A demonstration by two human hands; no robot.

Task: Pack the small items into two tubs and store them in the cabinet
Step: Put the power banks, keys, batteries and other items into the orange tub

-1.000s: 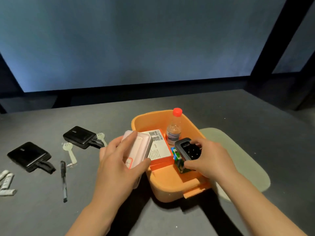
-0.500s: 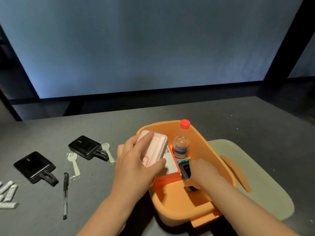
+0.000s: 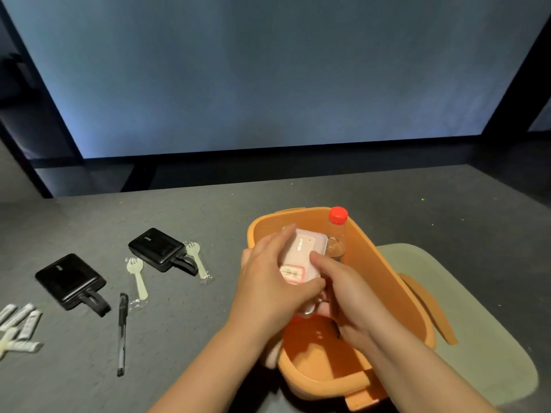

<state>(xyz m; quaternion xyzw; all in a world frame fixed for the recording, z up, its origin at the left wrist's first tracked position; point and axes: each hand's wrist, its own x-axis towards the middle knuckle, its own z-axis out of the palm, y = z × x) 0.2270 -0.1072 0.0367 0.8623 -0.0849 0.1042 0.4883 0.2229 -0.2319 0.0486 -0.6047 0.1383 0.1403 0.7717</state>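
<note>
You could not read any text here. The pink power bank (image 3: 302, 254) carried a short white mark on its face and a red-bordered white sticker (image 3: 292, 274) near its lower end, both too blurred to make out. Each black power bank (image 3: 70, 281) (image 3: 156, 248) showed a small pale logo near one corner, illegible too.

Two black power banks (image 3: 71, 281) (image 3: 156, 248), two sporks (image 3: 137, 277) (image 3: 197, 260), one pen (image 3: 122, 333).

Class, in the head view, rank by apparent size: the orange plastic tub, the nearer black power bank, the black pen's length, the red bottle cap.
Largest to smallest:
orange plastic tub
black pen and nearer black power bank: too alike
red bottle cap
</note>
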